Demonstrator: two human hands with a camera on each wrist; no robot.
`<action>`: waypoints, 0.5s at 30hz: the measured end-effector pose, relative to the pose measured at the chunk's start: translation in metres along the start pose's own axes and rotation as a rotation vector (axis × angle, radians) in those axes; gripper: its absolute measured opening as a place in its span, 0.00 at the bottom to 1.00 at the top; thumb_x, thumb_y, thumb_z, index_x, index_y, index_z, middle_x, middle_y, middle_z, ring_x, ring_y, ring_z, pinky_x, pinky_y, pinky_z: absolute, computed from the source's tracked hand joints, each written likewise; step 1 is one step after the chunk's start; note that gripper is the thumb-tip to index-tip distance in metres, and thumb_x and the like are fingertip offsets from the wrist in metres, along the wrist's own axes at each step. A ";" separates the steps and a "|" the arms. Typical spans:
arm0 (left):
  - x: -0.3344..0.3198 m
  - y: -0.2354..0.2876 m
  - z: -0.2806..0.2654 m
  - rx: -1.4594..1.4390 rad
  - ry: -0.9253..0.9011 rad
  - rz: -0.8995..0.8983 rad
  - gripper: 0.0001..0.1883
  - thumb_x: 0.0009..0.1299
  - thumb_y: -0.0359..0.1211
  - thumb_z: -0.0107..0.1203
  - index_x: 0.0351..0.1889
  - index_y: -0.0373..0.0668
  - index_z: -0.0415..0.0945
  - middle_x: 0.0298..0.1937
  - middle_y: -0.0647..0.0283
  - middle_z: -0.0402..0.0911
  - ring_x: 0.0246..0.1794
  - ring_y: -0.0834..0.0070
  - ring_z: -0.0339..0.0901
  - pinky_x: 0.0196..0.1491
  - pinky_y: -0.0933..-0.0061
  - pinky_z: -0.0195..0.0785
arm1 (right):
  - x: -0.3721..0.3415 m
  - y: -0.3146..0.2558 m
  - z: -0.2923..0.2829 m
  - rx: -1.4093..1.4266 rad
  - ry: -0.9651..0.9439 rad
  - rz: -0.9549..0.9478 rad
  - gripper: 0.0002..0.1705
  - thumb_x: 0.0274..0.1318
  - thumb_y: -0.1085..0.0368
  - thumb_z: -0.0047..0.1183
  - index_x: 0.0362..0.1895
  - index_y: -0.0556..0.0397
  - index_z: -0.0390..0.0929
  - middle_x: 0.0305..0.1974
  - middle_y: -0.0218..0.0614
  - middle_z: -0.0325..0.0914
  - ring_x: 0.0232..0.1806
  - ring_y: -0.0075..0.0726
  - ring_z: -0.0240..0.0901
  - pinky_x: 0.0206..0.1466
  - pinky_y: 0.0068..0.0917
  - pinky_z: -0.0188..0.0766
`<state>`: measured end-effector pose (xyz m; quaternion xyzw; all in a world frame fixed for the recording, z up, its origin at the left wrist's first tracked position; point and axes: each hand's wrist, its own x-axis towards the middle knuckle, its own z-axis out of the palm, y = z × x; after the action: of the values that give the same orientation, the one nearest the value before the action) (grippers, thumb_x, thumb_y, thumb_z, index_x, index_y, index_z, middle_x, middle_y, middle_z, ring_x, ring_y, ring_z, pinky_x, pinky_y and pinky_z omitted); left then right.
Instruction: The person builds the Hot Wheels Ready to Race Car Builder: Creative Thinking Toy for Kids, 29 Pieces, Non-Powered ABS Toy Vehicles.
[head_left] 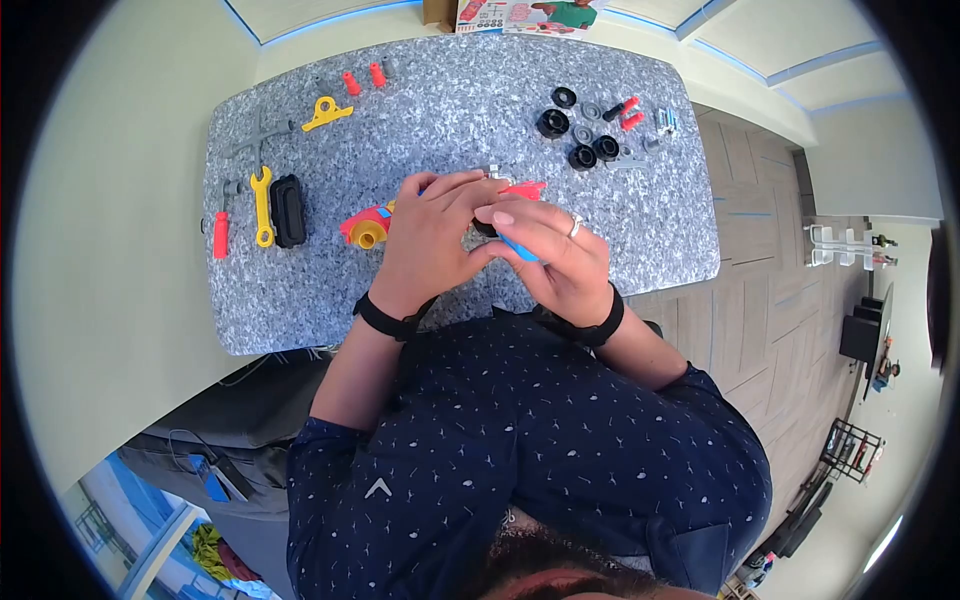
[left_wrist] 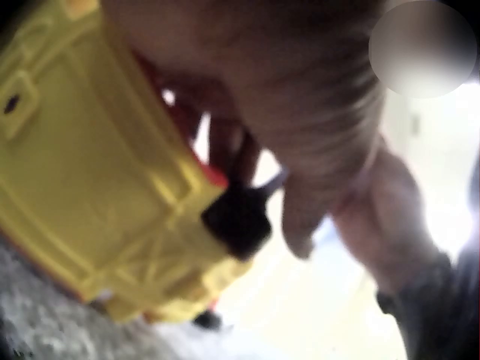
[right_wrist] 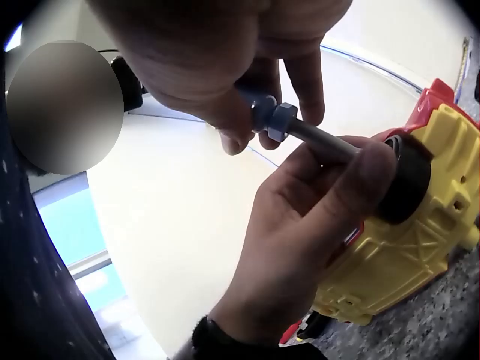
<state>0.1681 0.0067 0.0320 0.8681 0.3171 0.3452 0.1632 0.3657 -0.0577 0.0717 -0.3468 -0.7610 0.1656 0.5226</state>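
Note:
In the right wrist view, my right hand [right_wrist: 202,67] grips the blue handle [right_wrist: 281,122] of a toy screwdriver. Its grey shaft [right_wrist: 322,139] reaches to a black wheel [right_wrist: 409,180] on a toy car with a yellow underside [right_wrist: 390,262] and red body. My left hand [right_wrist: 292,225] holds the car at the wheel, thumb and fingers around the shaft's far end, so the tip is hidden. The car is tipped so that its yellow underside [left_wrist: 90,172] faces the left wrist camera. In the head view, the hands cover the car's middle; its red and yellow end [head_left: 368,227] sticks out leftward.
At the table's left lie a yellow wrench [head_left: 263,207], a black oblong part [head_left: 289,211], a red-handled tool [head_left: 221,235], a grey tool [head_left: 262,138] and a yellow part [head_left: 327,114]. Several black wheels [head_left: 552,123] and small red parts [head_left: 632,122] lie back right. A printed box [head_left: 530,18] stands behind.

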 end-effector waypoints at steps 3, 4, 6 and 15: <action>0.000 0.000 0.002 0.014 -0.005 -0.011 0.26 0.69 0.40 0.69 0.66 0.55 0.88 0.66 0.70 0.92 0.71 0.68 0.86 0.71 0.54 0.66 | -0.001 -0.003 0.000 -0.018 0.010 0.037 0.34 0.59 0.87 0.66 0.68 0.51 0.87 0.60 0.45 0.90 0.57 0.51 0.92 0.59 0.39 0.90; -0.001 0.000 0.003 0.018 -0.002 -0.007 0.26 0.69 0.40 0.69 0.67 0.55 0.88 0.66 0.71 0.92 0.71 0.68 0.86 0.71 0.54 0.66 | -0.003 -0.003 0.000 -0.025 0.018 0.043 0.34 0.59 0.87 0.65 0.69 0.51 0.87 0.60 0.45 0.90 0.57 0.51 0.92 0.59 0.39 0.90; -0.002 -0.002 0.004 0.021 -0.006 -0.003 0.26 0.69 0.41 0.70 0.67 0.55 0.88 0.66 0.71 0.92 0.71 0.69 0.85 0.71 0.54 0.66 | -0.006 -0.001 0.003 -0.018 0.022 0.028 0.33 0.61 0.87 0.65 0.69 0.52 0.86 0.60 0.45 0.90 0.57 0.51 0.92 0.59 0.39 0.90; 0.001 0.002 -0.010 -0.058 -0.090 -0.015 0.31 0.64 0.28 0.75 0.68 0.48 0.83 0.69 0.64 0.89 0.74 0.64 0.83 0.72 0.51 0.68 | -0.007 0.010 -0.018 0.185 0.452 0.205 0.23 0.67 0.80 0.66 0.65 0.59 0.84 0.55 0.43 0.89 0.46 0.33 0.87 0.53 0.29 0.83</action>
<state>0.1625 0.0067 0.0405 0.8753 0.3059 0.3135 0.2049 0.3873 -0.0571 0.0681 -0.4009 -0.5676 0.2049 0.6893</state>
